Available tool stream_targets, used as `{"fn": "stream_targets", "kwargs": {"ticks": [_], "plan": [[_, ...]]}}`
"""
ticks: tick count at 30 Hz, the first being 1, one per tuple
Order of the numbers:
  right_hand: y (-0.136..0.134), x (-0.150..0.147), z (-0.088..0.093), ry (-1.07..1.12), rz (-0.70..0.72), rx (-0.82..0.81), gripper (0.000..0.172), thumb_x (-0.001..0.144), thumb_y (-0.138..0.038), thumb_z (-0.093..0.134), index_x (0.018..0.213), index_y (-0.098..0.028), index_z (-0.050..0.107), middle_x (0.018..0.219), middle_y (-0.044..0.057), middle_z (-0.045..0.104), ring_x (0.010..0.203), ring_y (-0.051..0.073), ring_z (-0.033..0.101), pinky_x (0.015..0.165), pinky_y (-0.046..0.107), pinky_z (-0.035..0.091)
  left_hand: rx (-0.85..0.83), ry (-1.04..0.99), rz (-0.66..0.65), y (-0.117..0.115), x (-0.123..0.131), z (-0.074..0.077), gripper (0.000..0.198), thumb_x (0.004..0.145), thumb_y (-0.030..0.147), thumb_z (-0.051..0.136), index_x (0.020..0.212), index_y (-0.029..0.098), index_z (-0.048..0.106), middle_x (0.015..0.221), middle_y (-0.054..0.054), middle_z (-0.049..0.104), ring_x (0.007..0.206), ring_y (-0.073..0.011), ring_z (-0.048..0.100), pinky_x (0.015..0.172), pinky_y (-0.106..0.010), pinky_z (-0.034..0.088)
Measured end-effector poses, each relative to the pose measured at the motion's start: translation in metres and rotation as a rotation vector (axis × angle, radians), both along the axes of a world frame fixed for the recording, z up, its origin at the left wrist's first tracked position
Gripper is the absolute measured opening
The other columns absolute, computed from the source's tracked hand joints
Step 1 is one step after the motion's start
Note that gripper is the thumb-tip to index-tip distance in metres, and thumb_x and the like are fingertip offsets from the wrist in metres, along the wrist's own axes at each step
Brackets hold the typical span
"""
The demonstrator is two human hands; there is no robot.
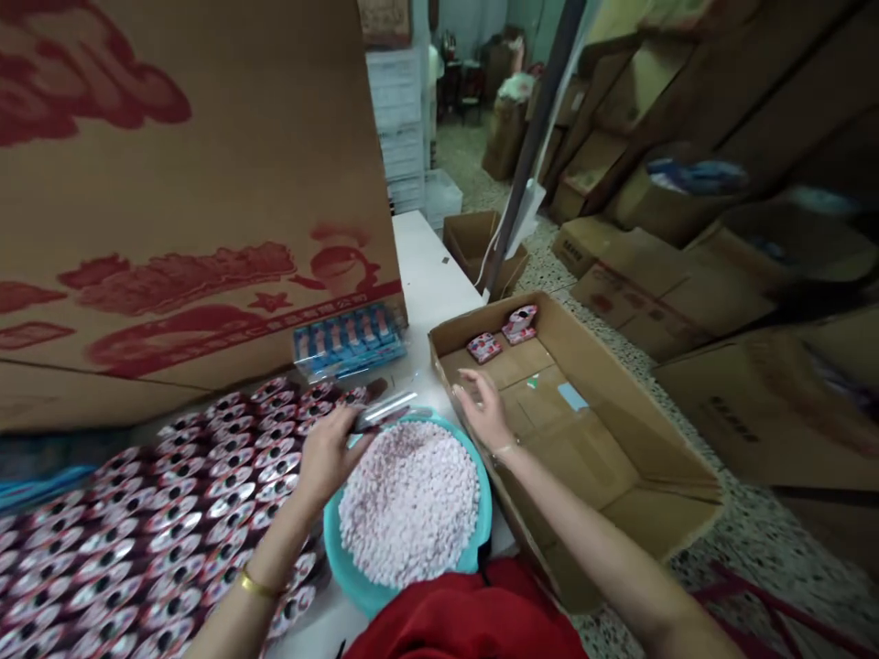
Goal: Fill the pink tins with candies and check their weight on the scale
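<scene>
My left hand (328,450) is closed around a small shiny silver packet (385,410), held over the far rim of a teal bowl (481,526). The bowl is heaped with tiny pale pink candies (410,499). My right hand (484,407) hovers with fingers spread and nothing in it, between the bowl and a shallow open cardboard box (618,476). Two small red-and-white filled packets (501,334) lie in the far corner of that box. To the left, rows of flat red-and-silver packets (165,531) cover the white table (426,275).
A big tilted cardboard box with red print (185,183) walls off the left side. A blue plastic pack (350,343) lies under its edge. More cardboard boxes (659,284) crowd the speckled floor on the right. A dark pole (539,128) rises behind the table.
</scene>
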State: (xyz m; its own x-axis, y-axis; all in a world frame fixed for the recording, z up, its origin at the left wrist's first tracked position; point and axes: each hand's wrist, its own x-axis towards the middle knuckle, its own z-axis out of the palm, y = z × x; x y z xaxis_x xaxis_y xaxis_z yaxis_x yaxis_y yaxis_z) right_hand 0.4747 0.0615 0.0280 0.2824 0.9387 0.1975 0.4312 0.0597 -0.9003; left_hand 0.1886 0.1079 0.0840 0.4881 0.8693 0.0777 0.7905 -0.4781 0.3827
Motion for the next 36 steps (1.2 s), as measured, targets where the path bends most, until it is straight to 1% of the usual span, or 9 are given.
{"fn": "stream_targets", "kwargs": {"ticks": [3, 8, 11, 14, 20, 26, 28, 31, 36], "plan": [[0.058, 0.058, -0.026, -0.225, -0.178, -0.246, 0.030, 0.085, -0.029, 0.054, 0.111, -0.015, 0.060, 0.115, 0.016, 0.059, 0.108, 0.026, 0.056, 0.098, 0.042, 0.044, -0.079, 0.177, 0.104, 0.037, -0.013, -0.033, 0.032, 0.084, 0.044, 0.053, 0.101, 0.018, 0.061, 0.098, -0.009, 0.067, 0.089, -0.0246, 0.064, 0.076, -0.032, 0.047], [0.123, 0.102, -0.072, -0.309, -0.341, -0.497, 0.054, 0.069, -0.032, 0.070, 0.115, -0.008, 0.053, 0.120, 0.024, 0.056, 0.119, 0.033, 0.048, 0.105, 0.049, 0.034, -0.277, 0.476, 0.113, 0.062, -0.032, -0.087, 0.036, 0.085, 0.041, 0.048, 0.111, 0.018, 0.059, 0.108, -0.014, 0.068, 0.096, -0.0291, 0.066, 0.076, -0.033, 0.047], [0.139, 0.105, -0.093, -0.295, -0.344, -0.521, 0.061, 0.059, -0.034, 0.077, 0.109, -0.011, 0.053, 0.121, 0.024, 0.055, 0.120, 0.033, 0.048, 0.104, 0.050, 0.033, -0.352, 0.522, 0.105, 0.059, -0.039, -0.100, 0.042, 0.086, 0.042, 0.046, 0.120, 0.017, 0.055, 0.106, -0.016, 0.070, 0.096, -0.0311, 0.066, 0.077, -0.035, 0.048], [0.139, 0.106, -0.104, -0.248, -0.310, -0.518, 0.057, 0.051, -0.033, 0.081, 0.098, -0.014, 0.054, 0.114, 0.021, 0.058, 0.111, 0.031, 0.054, 0.098, 0.048, 0.039, -0.344, 0.429, 0.176, 0.044, -0.045, -0.096, 0.054, 0.089, 0.051, 0.039, 0.127, 0.014, 0.047, 0.104, -0.018, 0.070, 0.095, -0.0320, 0.066, 0.079, -0.039, 0.049], [0.078, 0.106, -0.085, -0.033, -0.114, -0.390, 0.054, 0.055, -0.038, 0.081, 0.095, -0.017, 0.050, 0.087, 0.005, 0.066, 0.081, 0.019, 0.062, 0.077, 0.035, 0.051, -0.352, 0.097, 0.065, -0.027, -0.075, -0.058, 0.044, 0.090, 0.056, 0.038, 0.112, 0.023, 0.057, 0.118, -0.010, 0.066, 0.112, -0.0259, 0.060, 0.098, -0.038, 0.046], [-0.032, 0.074, -0.007, 0.339, -0.120, -0.188, 0.049, 0.064, -0.040, 0.079, 0.100, -0.020, 0.053, 0.099, 0.004, 0.066, 0.091, 0.019, 0.064, 0.086, 0.036, 0.053, -0.490, 0.253, 0.011, -0.111, -0.091, -0.021, 0.038, 0.091, 0.049, 0.042, 0.116, 0.026, 0.057, 0.116, -0.008, 0.066, 0.104, -0.0249, 0.063, 0.091, -0.038, 0.049], [-0.062, 0.056, 0.021, 0.428, -0.124, -0.191, 0.048, 0.066, -0.036, 0.080, 0.103, -0.022, 0.053, 0.104, 0.004, 0.066, 0.095, 0.019, 0.064, 0.089, 0.037, 0.053, -0.495, 0.329, 0.010, -0.128, -0.072, -0.025, 0.034, 0.093, 0.044, 0.040, 0.109, 0.022, 0.060, 0.110, -0.010, 0.067, 0.102, -0.0250, 0.062, 0.089, -0.037, 0.049], [-0.096, 0.027, 0.048, 0.526, -0.117, -0.216, 0.050, 0.070, -0.033, 0.079, 0.112, -0.025, 0.052, 0.112, 0.005, 0.066, 0.101, 0.020, 0.065, 0.093, 0.039, 0.053, -0.483, 0.305, 0.032, -0.141, -0.026, -0.048, 0.027, 0.092, 0.034, 0.042, 0.104, 0.018, 0.060, 0.100, -0.011, 0.067, 0.096, -0.0236, 0.062, 0.084, -0.036, 0.049], [-0.130, -0.008, 0.049, 0.551, -0.072, -0.272, 0.045, 0.071, -0.034, 0.078, 0.108, -0.023, 0.056, 0.108, 0.006, 0.068, 0.100, 0.021, 0.065, 0.097, 0.044, 0.051, -0.452, 0.204, 0.064, -0.141, 0.025, -0.081, 0.023, 0.089, 0.023, 0.045, 0.106, 0.017, 0.060, 0.105, -0.013, 0.066, 0.099, -0.0245, 0.060, 0.087, -0.039, 0.047]]}}
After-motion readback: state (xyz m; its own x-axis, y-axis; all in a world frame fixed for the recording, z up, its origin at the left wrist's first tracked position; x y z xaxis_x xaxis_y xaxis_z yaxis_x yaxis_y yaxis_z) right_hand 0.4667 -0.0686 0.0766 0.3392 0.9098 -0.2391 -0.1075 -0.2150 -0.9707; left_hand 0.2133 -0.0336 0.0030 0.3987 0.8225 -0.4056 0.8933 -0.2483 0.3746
